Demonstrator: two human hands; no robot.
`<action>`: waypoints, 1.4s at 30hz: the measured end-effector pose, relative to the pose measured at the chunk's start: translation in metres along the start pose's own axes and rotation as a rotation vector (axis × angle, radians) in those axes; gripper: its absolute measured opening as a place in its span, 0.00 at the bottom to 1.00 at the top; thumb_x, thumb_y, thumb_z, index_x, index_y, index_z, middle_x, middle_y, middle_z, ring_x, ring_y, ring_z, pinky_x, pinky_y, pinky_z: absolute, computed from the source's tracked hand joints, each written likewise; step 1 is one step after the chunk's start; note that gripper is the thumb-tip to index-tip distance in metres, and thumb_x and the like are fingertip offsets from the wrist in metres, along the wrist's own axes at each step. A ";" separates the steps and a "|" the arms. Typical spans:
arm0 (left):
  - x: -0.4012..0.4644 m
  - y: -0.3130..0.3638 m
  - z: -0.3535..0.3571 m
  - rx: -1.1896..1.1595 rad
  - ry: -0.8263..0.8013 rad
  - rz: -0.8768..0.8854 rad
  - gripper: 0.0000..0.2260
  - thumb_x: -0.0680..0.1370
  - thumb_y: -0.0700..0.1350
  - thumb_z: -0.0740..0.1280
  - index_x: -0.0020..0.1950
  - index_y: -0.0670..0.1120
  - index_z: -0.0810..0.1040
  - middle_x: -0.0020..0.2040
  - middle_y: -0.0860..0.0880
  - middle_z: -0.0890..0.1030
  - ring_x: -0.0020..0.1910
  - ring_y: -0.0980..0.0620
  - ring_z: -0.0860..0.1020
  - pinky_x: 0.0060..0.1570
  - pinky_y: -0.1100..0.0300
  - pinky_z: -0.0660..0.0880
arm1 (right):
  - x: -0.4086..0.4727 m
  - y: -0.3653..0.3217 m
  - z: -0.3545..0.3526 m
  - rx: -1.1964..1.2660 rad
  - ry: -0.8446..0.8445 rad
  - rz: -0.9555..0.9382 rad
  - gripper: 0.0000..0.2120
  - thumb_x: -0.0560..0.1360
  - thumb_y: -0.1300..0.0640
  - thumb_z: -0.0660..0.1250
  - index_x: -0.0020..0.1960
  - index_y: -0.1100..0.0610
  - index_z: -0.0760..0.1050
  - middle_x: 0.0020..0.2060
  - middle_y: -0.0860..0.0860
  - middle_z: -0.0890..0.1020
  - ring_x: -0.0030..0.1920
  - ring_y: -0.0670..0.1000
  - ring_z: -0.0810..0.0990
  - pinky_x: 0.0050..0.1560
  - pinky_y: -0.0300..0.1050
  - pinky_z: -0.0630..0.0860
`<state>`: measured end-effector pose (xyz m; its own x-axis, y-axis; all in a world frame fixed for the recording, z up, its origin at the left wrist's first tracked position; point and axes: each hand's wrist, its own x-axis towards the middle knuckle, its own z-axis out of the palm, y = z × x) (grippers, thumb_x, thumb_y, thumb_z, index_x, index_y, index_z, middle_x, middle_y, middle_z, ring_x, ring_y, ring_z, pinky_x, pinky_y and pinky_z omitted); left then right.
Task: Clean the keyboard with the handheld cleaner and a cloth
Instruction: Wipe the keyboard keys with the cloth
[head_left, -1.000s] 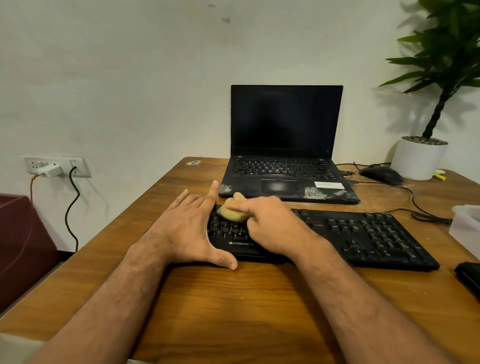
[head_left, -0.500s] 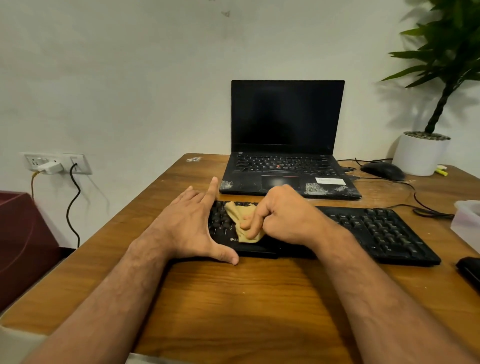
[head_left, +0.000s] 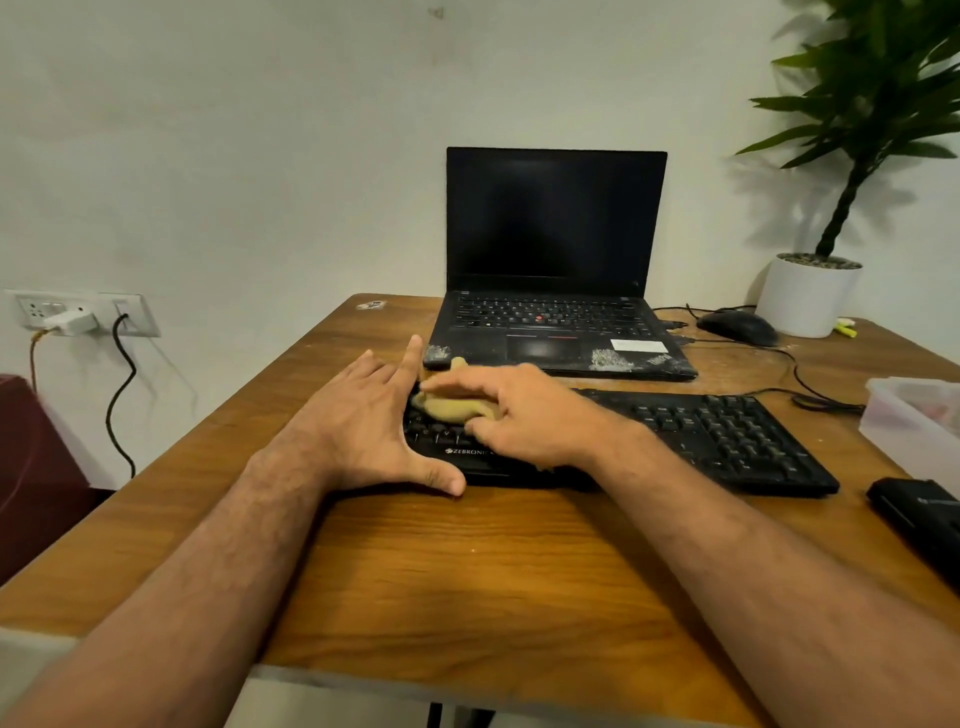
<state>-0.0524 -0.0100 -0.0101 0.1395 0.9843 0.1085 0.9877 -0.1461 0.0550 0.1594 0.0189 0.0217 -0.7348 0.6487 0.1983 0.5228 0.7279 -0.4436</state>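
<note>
A black keyboard (head_left: 727, 436) lies across the wooden table (head_left: 467, 571) in front of a laptop. A bunched yellow cloth (head_left: 452, 408) sits on its left-hand keys. My right hand (head_left: 535, 415) lies over the cloth and holds it between stretched fingers and thumb, pressing it on the keys; the hand looks blurred. My left hand (head_left: 358, 431) rests flat against the keyboard's left end, fingers spread, thumb along the front edge. A black device (head_left: 919, 514), perhaps the handheld cleaner, lies at the table's right edge.
An open black laptop (head_left: 556, 234) with a dark screen stands behind the keyboard. A mouse (head_left: 737, 326) and cables lie at the back right, beside a white plant pot (head_left: 808, 293). A clear plastic box (head_left: 914, 415) sits at the right. A wall socket (head_left: 78, 314) is at left.
My right hand has swept the cloth from the near keys back toward the far-left keys, and its fingers have stretched out. My left hand has stayed in place.
</note>
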 end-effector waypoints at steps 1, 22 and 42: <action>-0.001 0.002 -0.003 -0.007 -0.011 -0.002 0.71 0.49 0.89 0.50 0.79 0.49 0.29 0.82 0.45 0.57 0.81 0.43 0.50 0.79 0.50 0.43 | 0.001 0.001 0.004 -0.042 -0.024 -0.002 0.23 0.78 0.61 0.65 0.68 0.39 0.76 0.64 0.40 0.79 0.55 0.34 0.78 0.60 0.34 0.73; 0.000 0.009 -0.004 0.122 0.003 0.102 0.67 0.55 0.88 0.48 0.80 0.49 0.30 0.83 0.47 0.50 0.81 0.54 0.48 0.78 0.55 0.34 | 0.001 0.024 -0.023 -0.470 0.363 0.565 0.09 0.76 0.57 0.68 0.55 0.59 0.80 0.50 0.56 0.82 0.51 0.58 0.82 0.51 0.52 0.79; 0.004 0.008 -0.003 0.091 -0.024 0.046 0.69 0.52 0.89 0.50 0.80 0.50 0.30 0.81 0.53 0.59 0.79 0.58 0.57 0.79 0.50 0.35 | -0.014 0.021 -0.022 -0.337 0.351 0.573 0.11 0.73 0.58 0.69 0.54 0.54 0.83 0.45 0.53 0.84 0.46 0.53 0.81 0.51 0.46 0.80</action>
<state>-0.0444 -0.0075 -0.0060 0.1858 0.9789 0.0847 0.9823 -0.1830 -0.0398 0.1907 0.0300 0.0288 -0.1566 0.9382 0.3085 0.9274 0.2471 -0.2807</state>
